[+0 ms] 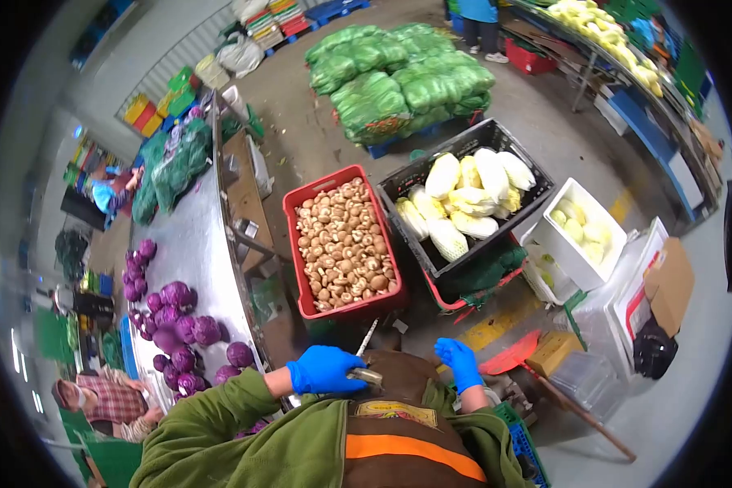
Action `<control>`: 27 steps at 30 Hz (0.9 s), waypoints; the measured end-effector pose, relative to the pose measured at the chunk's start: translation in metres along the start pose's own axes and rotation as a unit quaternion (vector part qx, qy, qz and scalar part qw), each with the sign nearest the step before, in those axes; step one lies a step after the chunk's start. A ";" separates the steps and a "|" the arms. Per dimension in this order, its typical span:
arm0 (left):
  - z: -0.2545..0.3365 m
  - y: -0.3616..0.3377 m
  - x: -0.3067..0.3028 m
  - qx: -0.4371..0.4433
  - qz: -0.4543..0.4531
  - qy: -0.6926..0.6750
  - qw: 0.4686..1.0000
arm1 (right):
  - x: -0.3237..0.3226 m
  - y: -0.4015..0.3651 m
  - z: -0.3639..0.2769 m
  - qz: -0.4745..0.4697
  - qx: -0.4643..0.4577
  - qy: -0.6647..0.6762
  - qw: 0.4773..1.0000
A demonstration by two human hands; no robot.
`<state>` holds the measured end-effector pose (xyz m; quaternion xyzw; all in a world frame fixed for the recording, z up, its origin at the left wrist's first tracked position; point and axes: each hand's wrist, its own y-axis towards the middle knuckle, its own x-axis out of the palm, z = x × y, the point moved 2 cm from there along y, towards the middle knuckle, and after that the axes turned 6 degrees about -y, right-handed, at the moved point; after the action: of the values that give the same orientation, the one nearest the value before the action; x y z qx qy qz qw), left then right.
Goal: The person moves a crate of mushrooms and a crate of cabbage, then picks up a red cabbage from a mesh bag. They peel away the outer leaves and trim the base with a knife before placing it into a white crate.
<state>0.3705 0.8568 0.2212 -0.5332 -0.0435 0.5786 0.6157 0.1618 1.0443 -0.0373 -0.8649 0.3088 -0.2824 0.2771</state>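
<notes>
My left hand (pixel 327 370), in a blue glove, is closed around the grey handle of a knife (pixel 368 337), whose blade points up and away from my apron. On the other side of the brown apron (pixel 394 370), my right hand (pixel 459 362), also gloved in blue, is raised with its fingers partly curled. Whether anything is in it cannot be made out. Beyond my hands stands a red crate (pixel 289 213) of brown mushrooms (pixel 346 244). To its right, a black crate (pixel 398 224) holds pale Chinese cabbages (pixel 472 191).
Purple cabbages (pixel 179 325) lie on the metal table (pixel 191 232) at left. Right are a white foam box (pixel 598 272), a plastic tub (pixel 586 386) and a red dustpan (pixel 510 355). Green-wrapped bundles (pixel 398 77) are stacked ahead. Several people stand around.
</notes>
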 end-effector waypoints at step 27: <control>-0.173 -0.062 -0.090 -0.059 0.147 -0.584 0.796 | 0.205 0.025 -0.016 -0.278 -0.250 -0.542 0.752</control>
<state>0.4986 0.6985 0.2413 -0.1291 -0.3500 0.8600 0.3482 0.2746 0.8817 0.0225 -0.9591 -0.0879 0.2567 0.0813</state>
